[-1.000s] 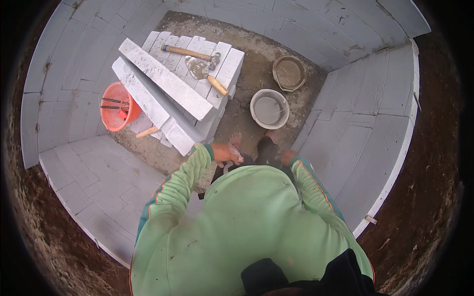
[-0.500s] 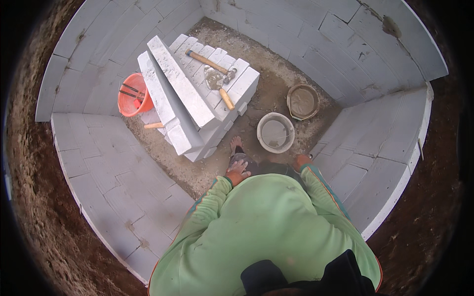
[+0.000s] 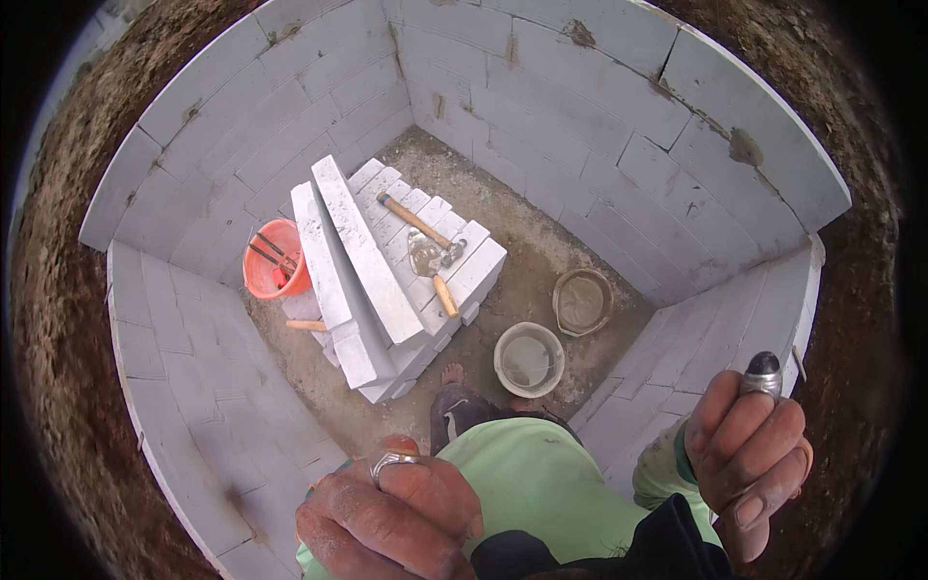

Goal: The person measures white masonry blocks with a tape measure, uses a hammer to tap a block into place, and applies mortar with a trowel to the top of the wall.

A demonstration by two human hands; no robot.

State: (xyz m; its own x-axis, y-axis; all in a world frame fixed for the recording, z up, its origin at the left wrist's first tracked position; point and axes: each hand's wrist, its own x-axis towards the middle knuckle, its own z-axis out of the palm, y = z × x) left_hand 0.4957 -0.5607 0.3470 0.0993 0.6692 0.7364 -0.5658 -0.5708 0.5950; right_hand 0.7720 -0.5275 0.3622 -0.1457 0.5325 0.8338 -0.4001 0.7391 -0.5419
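Note:
My left hand [image 3: 387, 507] is raised close to the camera at the bottom, its fingers curled shut, with a silver ring on one finger. No object shows in it. My right hand [image 3: 749, 440] is held up at the lower right, closed in a loose fist, a large ring with a dark stone on one finger. It appears to hold nothing. Both hands are in the air, apart from the tools. Ahead, on stacked pale blocks [image 3: 469, 271], lie a hammer [image 3: 416, 217] with a wooden handle and a mortar-smeared trowel [image 3: 432, 266].
Two long blocks [image 3: 372, 256] lean together on the stack. An orange bucket [image 3: 275, 259] holding tools stands left of it, near another wooden handle [image 3: 306, 325]. Two round tubs [image 3: 529, 360] of grey mix sit at the right. Grey block walls [image 3: 541, 106] enclose the floor.
Both hands have risen from my thighs toward the camera and closed; the left was lying open before. The view has tilted up, so the blocks and tubs appear lower.

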